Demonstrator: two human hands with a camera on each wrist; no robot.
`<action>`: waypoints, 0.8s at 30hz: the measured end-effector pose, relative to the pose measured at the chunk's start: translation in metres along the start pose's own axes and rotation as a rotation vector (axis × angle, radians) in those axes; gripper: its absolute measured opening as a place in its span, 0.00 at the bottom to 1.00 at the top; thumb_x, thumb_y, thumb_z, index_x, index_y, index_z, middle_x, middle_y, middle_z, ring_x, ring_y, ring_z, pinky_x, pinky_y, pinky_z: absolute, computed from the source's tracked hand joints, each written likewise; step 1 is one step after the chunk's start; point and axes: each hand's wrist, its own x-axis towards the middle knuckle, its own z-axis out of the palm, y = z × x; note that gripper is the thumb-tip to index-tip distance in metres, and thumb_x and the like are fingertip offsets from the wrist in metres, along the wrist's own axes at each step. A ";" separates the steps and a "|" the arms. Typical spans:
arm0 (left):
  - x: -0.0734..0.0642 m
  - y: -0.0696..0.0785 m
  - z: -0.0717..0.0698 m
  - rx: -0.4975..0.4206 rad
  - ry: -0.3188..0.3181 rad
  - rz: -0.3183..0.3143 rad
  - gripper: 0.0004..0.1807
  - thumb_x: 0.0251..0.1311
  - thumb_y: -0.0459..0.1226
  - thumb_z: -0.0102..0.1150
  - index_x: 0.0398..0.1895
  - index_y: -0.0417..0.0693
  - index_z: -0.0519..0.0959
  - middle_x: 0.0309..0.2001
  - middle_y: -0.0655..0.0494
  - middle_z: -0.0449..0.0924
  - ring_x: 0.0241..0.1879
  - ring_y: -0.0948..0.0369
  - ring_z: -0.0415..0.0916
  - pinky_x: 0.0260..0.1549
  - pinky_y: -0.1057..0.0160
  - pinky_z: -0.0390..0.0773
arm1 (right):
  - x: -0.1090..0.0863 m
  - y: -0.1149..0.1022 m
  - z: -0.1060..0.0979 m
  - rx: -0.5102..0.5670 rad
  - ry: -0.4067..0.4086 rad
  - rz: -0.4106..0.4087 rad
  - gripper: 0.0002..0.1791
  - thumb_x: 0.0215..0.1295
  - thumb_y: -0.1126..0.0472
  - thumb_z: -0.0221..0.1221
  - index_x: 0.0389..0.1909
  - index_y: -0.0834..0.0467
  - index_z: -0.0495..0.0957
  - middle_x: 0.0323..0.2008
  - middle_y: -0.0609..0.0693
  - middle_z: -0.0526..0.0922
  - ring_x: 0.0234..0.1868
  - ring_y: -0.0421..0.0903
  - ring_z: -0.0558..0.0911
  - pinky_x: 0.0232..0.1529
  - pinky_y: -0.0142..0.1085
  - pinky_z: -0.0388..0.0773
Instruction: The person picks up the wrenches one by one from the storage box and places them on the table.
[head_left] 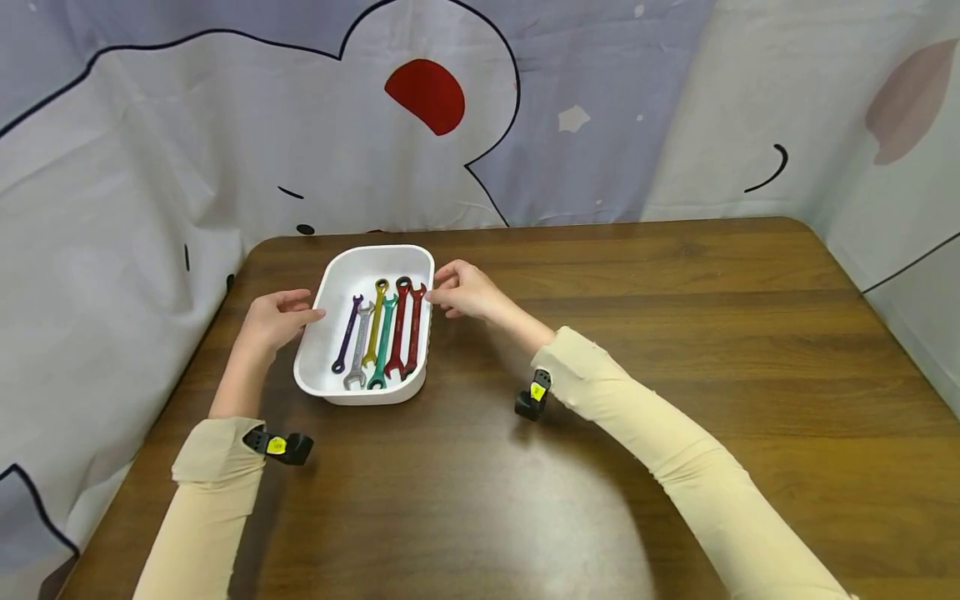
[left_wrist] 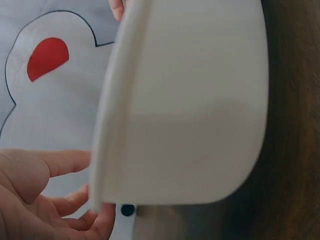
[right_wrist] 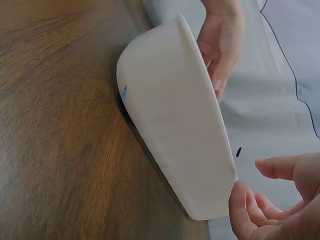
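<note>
Wrenches (head_left: pixel 383 340) inside wht tray (head_left: pixel 348 279).
L hand (head_left: pixel 273 323) at rim (left_wrist: pixel 112 100), grasp can't tell; R hand (head_left: pixel 471 292) loose, fingertips (right_wrist: pixel 239 189) touch rim, thumb (right_wrist: pixel 277 167) apart. Yellow labels (head_left: pixel 277 445): txt too small.

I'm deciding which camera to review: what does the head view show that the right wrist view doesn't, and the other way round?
Only the head view shows the six wrenches lying in the tray, both sleeves, and the red patch on the curtain.

Only the right wrist view shows the small blue mark low on the tray's outer wall.

Both show the tray, the left hand and right hand at its rim, the table and part of the curtain.
</note>
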 end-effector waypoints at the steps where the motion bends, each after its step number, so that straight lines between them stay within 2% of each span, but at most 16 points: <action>1: 0.001 -0.002 0.000 0.002 -0.010 -0.015 0.33 0.64 0.40 0.56 0.70 0.37 0.61 0.64 0.34 0.67 0.53 0.51 0.71 0.57 0.51 0.74 | 0.000 0.000 0.001 -0.004 0.002 0.001 0.24 0.62 0.63 0.62 0.56 0.66 0.68 0.37 0.53 0.76 0.41 0.54 0.81 0.43 0.41 0.83; 4: 0.005 -0.009 -0.001 0.001 -0.035 -0.045 0.33 0.65 0.43 0.55 0.71 0.39 0.61 0.64 0.35 0.68 0.42 0.60 0.74 0.52 0.55 0.76 | 0.000 -0.001 0.002 -0.009 0.009 0.002 0.23 0.62 0.63 0.62 0.55 0.66 0.69 0.36 0.53 0.76 0.34 0.46 0.78 0.44 0.43 0.82; 6: 0.006 -0.012 -0.002 -0.008 -0.049 -0.057 0.33 0.66 0.44 0.54 0.70 0.41 0.62 0.64 0.36 0.68 0.36 0.66 0.73 0.47 0.61 0.77 | 0.000 -0.001 0.003 -0.011 0.010 0.001 0.23 0.62 0.64 0.62 0.56 0.66 0.69 0.36 0.53 0.76 0.33 0.44 0.77 0.44 0.43 0.82; 9: 0.007 -0.015 -0.003 -0.017 -0.066 -0.065 0.31 0.66 0.45 0.54 0.69 0.42 0.65 0.64 0.38 0.68 0.33 0.71 0.71 0.37 0.70 0.77 | 0.001 -0.002 0.004 -0.019 0.012 0.000 0.23 0.62 0.64 0.61 0.56 0.67 0.69 0.36 0.52 0.76 0.32 0.43 0.77 0.42 0.41 0.82; 12: 0.008 -0.015 -0.005 -0.029 -0.070 -0.067 0.30 0.66 0.46 0.54 0.68 0.43 0.66 0.65 0.39 0.68 0.32 0.72 0.71 0.30 0.75 0.75 | 0.000 -0.002 0.005 -0.022 0.012 0.007 0.24 0.62 0.64 0.61 0.57 0.67 0.68 0.36 0.53 0.76 0.31 0.43 0.76 0.42 0.41 0.83; 15: 0.009 -0.016 -0.005 -0.048 -0.070 -0.071 0.30 0.66 0.46 0.55 0.68 0.44 0.67 0.65 0.40 0.68 0.33 0.72 0.72 0.29 0.76 0.76 | 0.000 -0.002 0.006 -0.033 0.009 0.032 0.23 0.63 0.63 0.61 0.56 0.66 0.69 0.35 0.52 0.75 0.32 0.44 0.77 0.44 0.42 0.82; 19: 0.010 -0.018 -0.004 -0.067 -0.063 -0.090 0.29 0.66 0.46 0.55 0.68 0.45 0.67 0.66 0.41 0.67 0.36 0.70 0.73 0.30 0.77 0.76 | 0.000 -0.001 0.008 -0.035 -0.006 0.073 0.22 0.63 0.62 0.61 0.56 0.65 0.69 0.34 0.51 0.76 0.38 0.52 0.82 0.44 0.43 0.82; 24: 0.010 -0.018 -0.004 -0.069 -0.049 -0.082 0.28 0.66 0.45 0.55 0.67 0.45 0.69 0.64 0.41 0.69 0.34 0.70 0.73 0.30 0.76 0.77 | 0.002 0.001 0.009 -0.014 -0.018 0.100 0.23 0.63 0.63 0.61 0.56 0.65 0.68 0.33 0.53 0.77 0.35 0.51 0.82 0.38 0.38 0.83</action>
